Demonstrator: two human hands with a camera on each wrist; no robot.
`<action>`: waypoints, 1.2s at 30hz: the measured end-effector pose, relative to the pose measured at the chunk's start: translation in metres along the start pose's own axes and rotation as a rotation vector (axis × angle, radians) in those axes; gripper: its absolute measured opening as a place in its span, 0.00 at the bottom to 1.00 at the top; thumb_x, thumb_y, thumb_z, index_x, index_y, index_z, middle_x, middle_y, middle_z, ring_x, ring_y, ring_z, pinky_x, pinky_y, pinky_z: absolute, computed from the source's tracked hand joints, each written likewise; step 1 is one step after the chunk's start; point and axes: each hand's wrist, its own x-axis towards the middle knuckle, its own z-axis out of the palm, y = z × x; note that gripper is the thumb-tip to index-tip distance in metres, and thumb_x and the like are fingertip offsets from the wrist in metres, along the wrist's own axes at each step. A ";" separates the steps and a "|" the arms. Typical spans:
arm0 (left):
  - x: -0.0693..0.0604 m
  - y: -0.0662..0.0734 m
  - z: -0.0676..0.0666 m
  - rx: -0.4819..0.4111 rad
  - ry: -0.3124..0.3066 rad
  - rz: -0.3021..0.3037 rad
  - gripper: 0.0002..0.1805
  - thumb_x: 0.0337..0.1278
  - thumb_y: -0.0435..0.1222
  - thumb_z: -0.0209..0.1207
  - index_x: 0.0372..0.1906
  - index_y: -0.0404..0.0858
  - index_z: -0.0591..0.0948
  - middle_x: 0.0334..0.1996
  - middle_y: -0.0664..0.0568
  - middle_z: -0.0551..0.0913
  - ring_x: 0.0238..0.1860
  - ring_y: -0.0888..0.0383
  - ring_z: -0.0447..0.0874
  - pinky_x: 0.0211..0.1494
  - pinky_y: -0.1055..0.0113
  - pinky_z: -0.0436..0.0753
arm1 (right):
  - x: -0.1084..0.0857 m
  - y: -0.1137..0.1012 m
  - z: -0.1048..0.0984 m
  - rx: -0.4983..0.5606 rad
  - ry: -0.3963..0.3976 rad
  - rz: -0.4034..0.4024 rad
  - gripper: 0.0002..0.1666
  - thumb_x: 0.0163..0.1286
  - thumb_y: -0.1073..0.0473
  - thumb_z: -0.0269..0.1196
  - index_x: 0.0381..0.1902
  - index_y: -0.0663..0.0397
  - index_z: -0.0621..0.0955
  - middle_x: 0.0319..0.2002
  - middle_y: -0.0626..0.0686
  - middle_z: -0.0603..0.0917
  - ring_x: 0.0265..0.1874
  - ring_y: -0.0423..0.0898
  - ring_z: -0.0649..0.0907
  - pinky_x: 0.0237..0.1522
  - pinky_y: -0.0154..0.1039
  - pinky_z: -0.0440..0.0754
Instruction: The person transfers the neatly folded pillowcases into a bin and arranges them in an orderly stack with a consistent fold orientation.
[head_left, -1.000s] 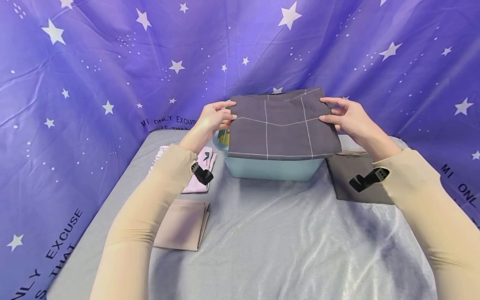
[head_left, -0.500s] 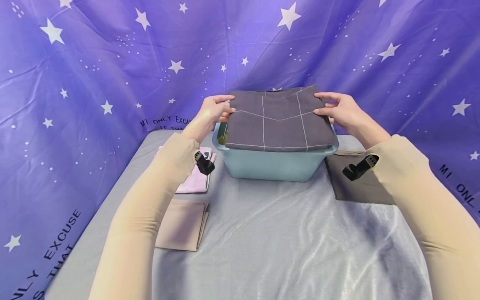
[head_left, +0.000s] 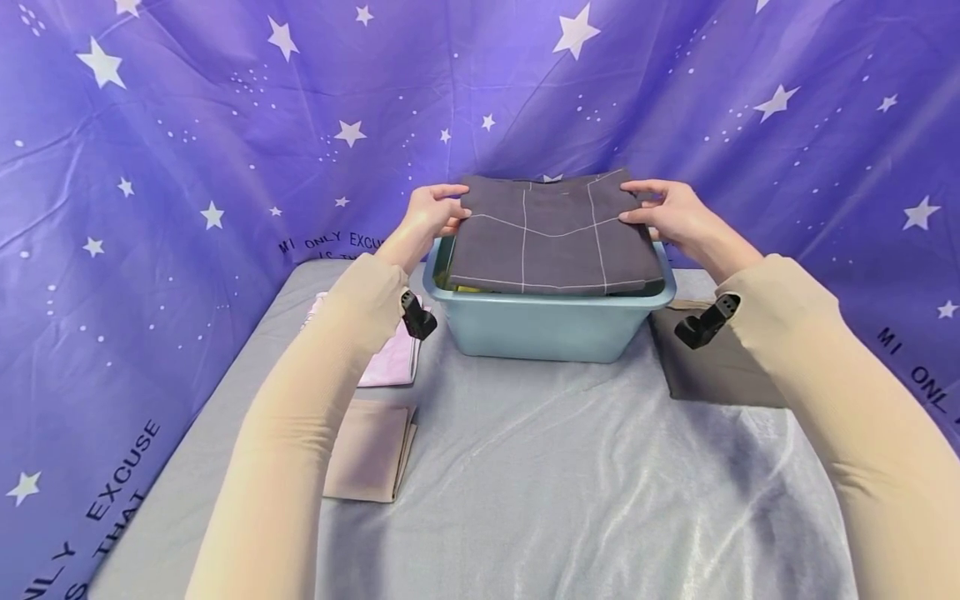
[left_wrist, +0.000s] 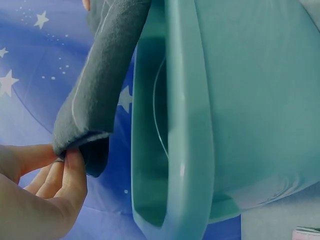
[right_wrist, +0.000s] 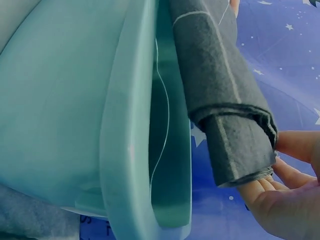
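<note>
The left hand [head_left: 426, 217] is pinching the folded cloth [head_left: 558, 246] at nine o'clock, the right hand [head_left: 678, 217] at three, holding it over the tub [head_left: 547, 329]. It is looking light and floppy, probably needing both side edges gripped.

Bright head view, glossy grey sheet [head_left: 570, 492], dimmer wrist views.

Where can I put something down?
The grey sheet is bare in front of the teal tub, between the beige cloth and right sleeve. It's crowded at the tub: left hand and right hand hold the checked cloth over it.
</note>
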 end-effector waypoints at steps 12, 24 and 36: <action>0.009 -0.005 0.006 0.074 0.040 0.049 0.24 0.47 0.21 0.54 0.53 0.38 0.76 0.44 0.44 0.78 0.15 0.65 0.70 0.21 0.78 0.72 | 0.010 0.004 0.003 -0.048 0.014 0.051 0.36 0.61 0.63 0.57 0.66 0.49 0.60 0.67 0.62 0.49 0.13 0.33 0.65 0.20 0.28 0.71; 0.017 -0.012 0.014 0.091 0.081 0.106 0.23 0.44 0.19 0.54 0.50 0.35 0.77 0.28 0.48 0.77 0.12 0.65 0.66 0.14 0.78 0.66 | 0.018 0.012 0.004 -0.097 0.038 0.044 0.34 0.61 0.64 0.57 0.65 0.52 0.61 0.49 0.55 0.66 0.10 0.34 0.62 0.21 0.29 0.71; 0.017 -0.018 0.019 0.097 0.095 0.096 0.23 0.44 0.18 0.52 0.49 0.35 0.77 0.21 0.52 0.72 0.11 0.65 0.62 0.12 0.79 0.62 | 0.019 0.015 0.005 -0.174 0.034 0.052 0.33 0.61 0.62 0.57 0.64 0.53 0.62 0.61 0.59 0.58 0.11 0.34 0.59 0.18 0.28 0.65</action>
